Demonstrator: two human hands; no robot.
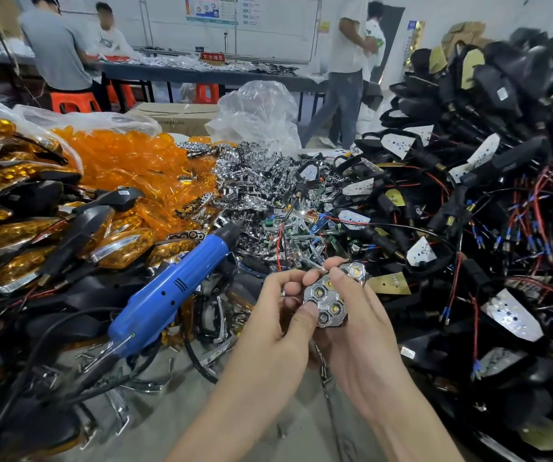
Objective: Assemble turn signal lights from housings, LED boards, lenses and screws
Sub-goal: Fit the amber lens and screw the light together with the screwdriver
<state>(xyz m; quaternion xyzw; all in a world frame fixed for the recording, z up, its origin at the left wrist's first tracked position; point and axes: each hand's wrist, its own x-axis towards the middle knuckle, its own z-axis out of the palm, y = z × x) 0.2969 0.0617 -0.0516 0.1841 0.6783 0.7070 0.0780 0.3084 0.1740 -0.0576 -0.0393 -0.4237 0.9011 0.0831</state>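
Both hands meet on one small chrome-plated plastic reflector with honeycomb cells (330,298), held up between them just in front of me, with LED chips (335,307) showing through the cells. I judge it light and stiff, but slick on its mirror face and likely to smudge or crack at the thin cell walls, so the edges are the place to take it, not the face. My left hand (278,318) is curled round its left edge, thumb pressed flat on the lower left cell. My right hand (365,331) cradles it from the right and beneath, fingers curled, forefinger tip on an upper cell. Whether a housing sits under it I cannot tell. A blue electric screwdriver (168,295) lies to the left of my left hand, amber translucent lenses (125,158) are heaped beyond it, and black wired housings (468,201) pile up to the right of my right hand.
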